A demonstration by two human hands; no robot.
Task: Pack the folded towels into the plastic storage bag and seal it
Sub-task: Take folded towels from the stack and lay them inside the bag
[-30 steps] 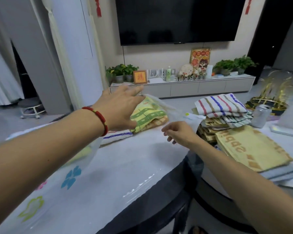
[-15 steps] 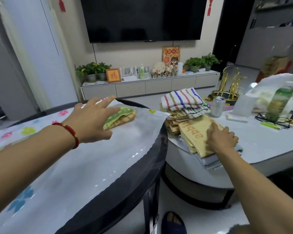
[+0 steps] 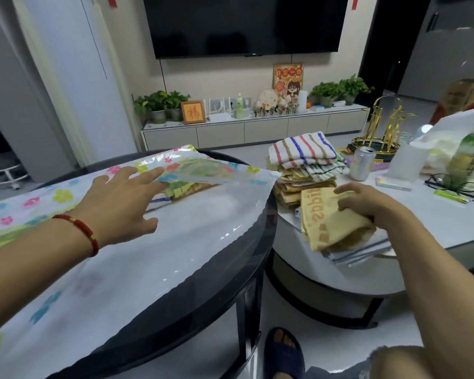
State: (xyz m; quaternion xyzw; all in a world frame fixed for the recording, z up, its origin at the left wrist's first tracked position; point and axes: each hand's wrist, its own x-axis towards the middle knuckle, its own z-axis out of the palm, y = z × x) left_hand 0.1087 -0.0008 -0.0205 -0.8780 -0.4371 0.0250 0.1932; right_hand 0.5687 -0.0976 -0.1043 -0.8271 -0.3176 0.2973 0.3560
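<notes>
Yellow towel (image 3: 337,228) now lifts off its pile, pinched by the right hand (image 3: 367,203) — the left hand (image 3: 121,203), fingers spread, has raised the storage bag (image 3: 175,242)'s flap, ready for loading.

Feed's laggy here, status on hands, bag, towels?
Left hand lifts the bag mouth flap, fingers straight. Right hand grips the yellow towel. Towels already inside; bag unsealed. Path across looks clear.

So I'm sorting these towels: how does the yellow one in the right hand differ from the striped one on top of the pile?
The yellow towel is plain yellow with woven letters; the striped towel is white with coloured stripes. The yellow towel is lifted in the right hand; the striped towel rests untouched. Both are folded.
</notes>
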